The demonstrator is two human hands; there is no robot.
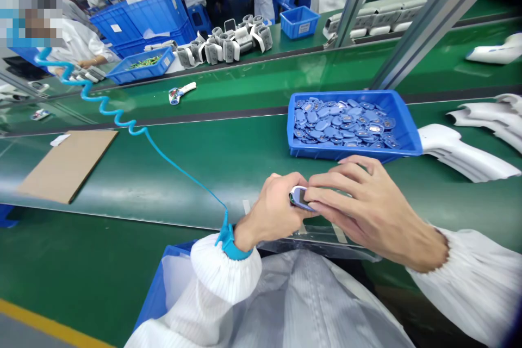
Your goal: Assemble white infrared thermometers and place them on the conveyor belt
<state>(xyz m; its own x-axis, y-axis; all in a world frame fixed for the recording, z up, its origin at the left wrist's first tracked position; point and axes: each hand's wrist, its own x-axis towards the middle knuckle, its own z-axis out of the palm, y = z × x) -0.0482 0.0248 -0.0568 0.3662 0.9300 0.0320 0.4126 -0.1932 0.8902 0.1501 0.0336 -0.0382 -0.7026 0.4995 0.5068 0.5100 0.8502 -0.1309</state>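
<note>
My left hand (279,204) is wrapped around a small white and blue handheld device (300,197), with its dark display facing up. A blue wrist strap with a coiled cord circles my left wrist. From the right, my right hand (362,206) reaches over the same device, its fingertips pressed on the blue face and covering part of it. Just beyond my hands stands a blue bin (354,155) full of small blue oval face plates (334,119). White shell halves (465,152) lie to the bin's right, one touching its side.
A brown board (67,166) lies on the left of the green bench. The coiled blue cord (118,114) hangs across the left side. Behind runs a green belt with a white device (182,92) on it. Metal posts (432,22) rise at right. Co-workers sit and stand farther back.
</note>
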